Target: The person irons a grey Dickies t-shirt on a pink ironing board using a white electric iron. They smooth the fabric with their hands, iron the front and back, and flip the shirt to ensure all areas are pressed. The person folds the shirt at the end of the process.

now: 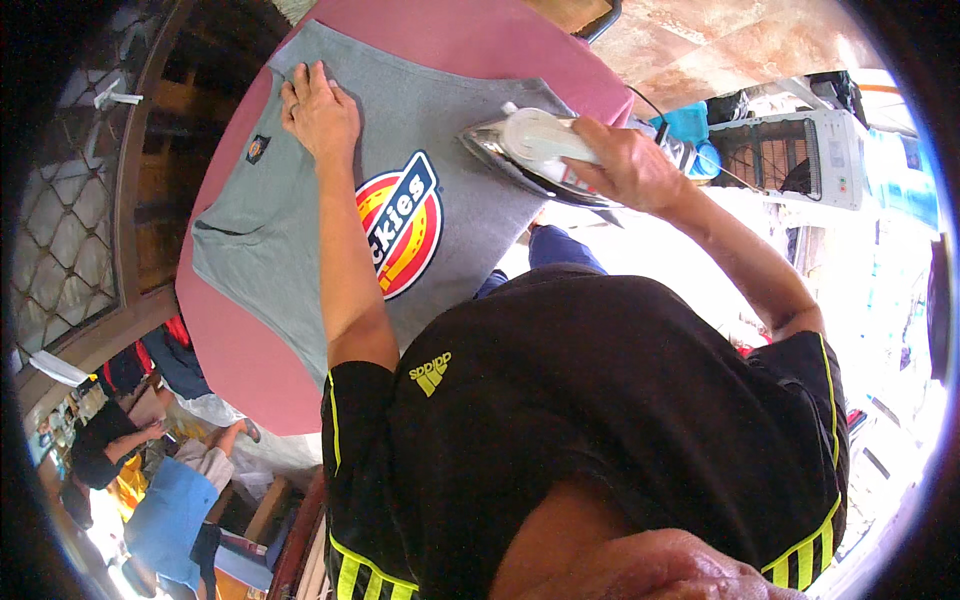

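Note:
A grey T-shirt (440, 100) with a red, yellow and blue printed emblem lies spread over a pink-covered ironing board (255, 375). My left hand (322, 112) rests flat on the shirt's upper part, near its far edge, with nothing in it. White and grey, a clothes iron (530, 140) is gripped by its handle in my right hand (635, 165). It sits over the shirt's right side, to the right of the emblem, its pointed tip facing left. My forearm covers part of the emblem.
At the right stands a white appliance with a grille (790, 160), beside blue plastic containers (695, 130). A metal lattice door (75, 220) borders the board's left. Lower left, another person (120, 440) sits near a blue cloth (170, 520). The iron's cord trails behind my right hand.

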Tool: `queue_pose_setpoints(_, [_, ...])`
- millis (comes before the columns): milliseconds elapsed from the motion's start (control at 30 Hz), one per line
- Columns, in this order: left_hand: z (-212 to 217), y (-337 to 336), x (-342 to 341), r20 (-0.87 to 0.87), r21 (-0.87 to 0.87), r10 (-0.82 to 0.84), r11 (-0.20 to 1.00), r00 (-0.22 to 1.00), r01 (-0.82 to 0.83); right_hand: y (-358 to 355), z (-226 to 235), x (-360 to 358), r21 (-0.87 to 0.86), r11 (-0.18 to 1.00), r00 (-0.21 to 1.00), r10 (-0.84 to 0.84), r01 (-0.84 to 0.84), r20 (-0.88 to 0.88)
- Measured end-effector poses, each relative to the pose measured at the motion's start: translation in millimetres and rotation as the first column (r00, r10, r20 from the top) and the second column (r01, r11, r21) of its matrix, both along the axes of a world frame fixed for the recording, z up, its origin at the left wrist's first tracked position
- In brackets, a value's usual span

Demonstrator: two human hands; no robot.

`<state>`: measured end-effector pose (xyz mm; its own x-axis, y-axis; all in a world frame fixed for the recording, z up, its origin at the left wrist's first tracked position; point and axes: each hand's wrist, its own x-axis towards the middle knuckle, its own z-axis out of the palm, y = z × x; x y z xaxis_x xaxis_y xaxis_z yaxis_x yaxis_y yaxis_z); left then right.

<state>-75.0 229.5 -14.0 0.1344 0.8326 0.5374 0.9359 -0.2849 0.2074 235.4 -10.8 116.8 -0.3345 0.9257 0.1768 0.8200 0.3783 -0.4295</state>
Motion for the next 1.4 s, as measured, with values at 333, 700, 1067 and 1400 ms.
queue_pose_setpoints(333, [38.7,-52.7,115.3,0.252,-0.024,-0.765,0.607,0.592,0.795,-50.0,-0.2,-12.0,-0.217,0.975,0.994,-0.071,0.051,-0.086])
queue_pose_setpoints(700, [38.0,-39.2,178.5,0.284,-0.256,-0.871,0.334,0.401,0.907,-13.1,-1.1,5.2,-0.082,0.995,0.999,0.054,-0.053,0.003])
queue_pose_setpoints(1067, [46.5,-10.9,145.1,0.458,-0.233,-0.792,0.332,0.404,0.914,43.5,-1.8,40.8,-0.022,0.999,0.998,0.047,-0.046,0.051])
queue_pose_setpoints(1400, [30.6,19.3,29.4,-0.073,-0.021,-0.394,0.919,0.916,0.394,54.1,-2.5,48.1,0.058,0.997,0.998,0.056,-0.057,0.021])
